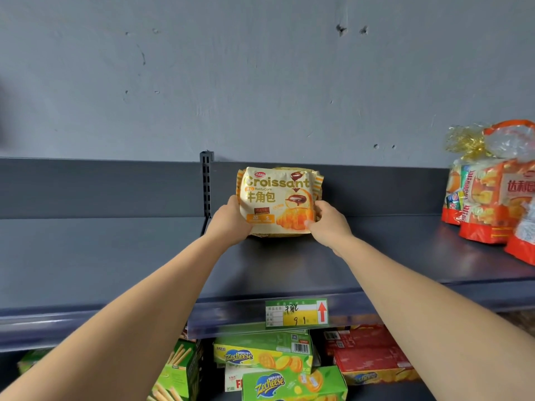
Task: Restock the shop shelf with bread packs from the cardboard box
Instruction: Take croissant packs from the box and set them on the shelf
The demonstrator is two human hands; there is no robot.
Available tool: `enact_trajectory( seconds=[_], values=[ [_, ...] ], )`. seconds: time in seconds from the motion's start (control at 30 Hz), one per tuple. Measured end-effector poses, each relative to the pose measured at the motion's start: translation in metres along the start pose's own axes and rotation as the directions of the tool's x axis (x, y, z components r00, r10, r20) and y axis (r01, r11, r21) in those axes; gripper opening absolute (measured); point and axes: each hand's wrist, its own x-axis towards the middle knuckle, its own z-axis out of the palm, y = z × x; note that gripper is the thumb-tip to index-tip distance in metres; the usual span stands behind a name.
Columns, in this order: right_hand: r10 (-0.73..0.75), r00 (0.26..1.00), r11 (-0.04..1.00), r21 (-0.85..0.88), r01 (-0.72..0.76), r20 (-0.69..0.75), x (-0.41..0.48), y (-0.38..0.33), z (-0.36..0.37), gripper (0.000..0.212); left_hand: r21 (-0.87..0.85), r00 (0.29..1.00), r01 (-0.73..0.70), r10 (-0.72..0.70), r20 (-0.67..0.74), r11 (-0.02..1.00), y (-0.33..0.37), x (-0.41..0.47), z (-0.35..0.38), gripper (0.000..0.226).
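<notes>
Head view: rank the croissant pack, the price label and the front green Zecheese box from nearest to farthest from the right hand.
1. Croissant pack: gripped by the right hand.
2. Price label: below, on the shelf's front edge.
3. Green Zecheese box: lowest, under that shelf.

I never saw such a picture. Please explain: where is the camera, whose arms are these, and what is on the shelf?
There is no machine: a person wears one wide-angle camera on the head, so you see their own bare arms stretched forward. The left hand and the right hand grip the sides of an upright cream-and-yellow plastic croissant pack at the back of the dark grey-blue metal shelf. On its right end stand orange plastic bread bags. A green paper price label hangs on its front edge. Underneath lie green cardboard biscuit boxes and red boxes.
</notes>
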Motion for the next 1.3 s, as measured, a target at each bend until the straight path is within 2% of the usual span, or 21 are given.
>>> enact_trajectory(
  seconds=[0.17, 0.37, 0.47, 0.57, 0.77, 0.9, 1.1, 1.2, 1.3],
  values=[
    [0.006, 0.999, 0.999, -0.052, -0.004, 0.049, -0.009, 0.002, -0.01, 0.044, 0.262, 1.0, -0.028, 0.029, 0.002, 0.965, 0.001, -0.009, -0.003, 0.03],
    [0.012, 0.995, 0.98, -0.198, 0.007, 0.097, -0.027, 0.002, -0.021, 0.034, 0.399, 0.999, -0.045, 0.032, 0.04, 0.916, -0.005, -0.025, -0.008, 0.019],
    [0.017, 0.995, 0.962, -0.274, 0.012, 0.102, -0.038, 0.004, -0.024, 0.023, 0.46, 0.998, -0.061, 0.042, 0.052, 0.886, -0.01, -0.035, -0.008, 0.024],
    [0.026, 0.996, 0.95, -0.312, 0.003, 0.087, -0.05, 0.005, -0.026, 0.021, 0.516, 0.993, -0.113, 0.086, 0.076, 0.849, -0.01, -0.047, -0.008, 0.031],
    [0.059, 0.998, 0.935, -0.352, -0.05, 0.016, -0.082, -0.005, -0.039, 0.02, 0.548, 0.971, -0.237, 0.208, 0.116, 0.802, -0.008, -0.069, -0.019, 0.03],
    [0.117, 0.99, 0.919, -0.37, -0.137, -0.076, -0.115, -0.012, -0.049, 0.018, 0.551, 0.944, -0.328, 0.291, 0.158, 0.767, -0.006, -0.089, -0.031, 0.029],
    [0.215, 0.96, 0.867, -0.417, -0.273, -0.181, -0.182, -0.022, -0.064, 0.019, 0.526, 0.867, -0.497, 0.427, 0.258, 0.69, 0.005, -0.127, -0.043, 0.026],
    [0.278, 0.938, 0.835, -0.431, -0.343, -0.208, -0.219, -0.022, -0.073, 0.019, 0.516, 0.811, -0.579, 0.512, 0.284, 0.631, 0.009, -0.152, -0.042, 0.009],
    [0.334, 0.915, 0.803, -0.44, -0.402, -0.227, -0.255, -0.019, -0.081, 0.017, 0.503, 0.771, -0.629, 0.556, 0.309, 0.593, 0.009, -0.178, -0.038, 0.01]
  ],
)
